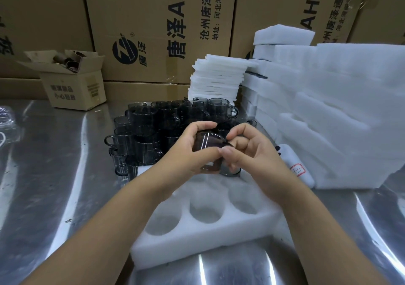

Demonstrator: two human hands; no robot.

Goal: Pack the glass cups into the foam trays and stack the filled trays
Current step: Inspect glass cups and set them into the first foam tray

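Steel worktop [54, 164] stretches broad and shiny across the left of the frame, reaching a small cardboard box [74, 87] at upper left. At centre, dark glass cups [144, 131] crowd together against the far edge of the foam tray [197, 247]. Above the tray, the left hand [197, 151] curls round one cup [206, 142] and the right hand [252, 151] pinches its handle side, so fingers hide most of it. A second cup [230, 170] sits half hidden in a far pocket. Foam stacks [339, 109] wall in the right, cut off by the frame.
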